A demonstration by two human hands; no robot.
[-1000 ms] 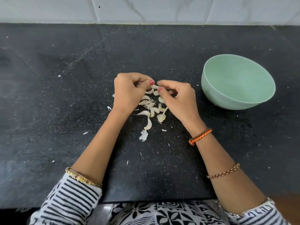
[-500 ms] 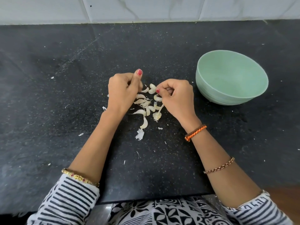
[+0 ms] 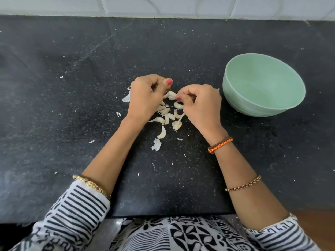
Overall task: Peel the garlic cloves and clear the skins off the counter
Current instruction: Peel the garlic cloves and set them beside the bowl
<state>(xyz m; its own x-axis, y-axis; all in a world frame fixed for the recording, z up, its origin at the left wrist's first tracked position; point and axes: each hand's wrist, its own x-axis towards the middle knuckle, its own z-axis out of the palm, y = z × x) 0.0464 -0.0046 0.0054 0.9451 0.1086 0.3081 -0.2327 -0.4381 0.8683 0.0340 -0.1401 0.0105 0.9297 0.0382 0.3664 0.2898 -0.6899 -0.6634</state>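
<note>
Several pale garlic cloves (image 3: 167, 116) lie in a loose pile on the black counter (image 3: 72, 105), between and just below my two hands. My left hand (image 3: 146, 96) hovers over the pile's left side with fingers curled and thumb raised; what it holds is hidden. My right hand (image 3: 199, 105) is at the pile's right side, thumb and fingers pinched on a small garlic clove (image 3: 184, 96) that barely shows. Torn white skins (image 3: 156, 144) lie below the pile, with another skin piece (image 3: 126, 97) left of my left hand.
An empty mint-green bowl (image 3: 235, 100) stands on the counter to the right of my right hand. Tiny skin flakes (image 3: 91, 141) are scattered over the counter. A white tiled wall (image 3: 163, 6) runs along the back edge.
My hands, pinched together on one clove a second ago, have drawn apart. The left thumb lifted away while the right hand kept its pinch.
</note>
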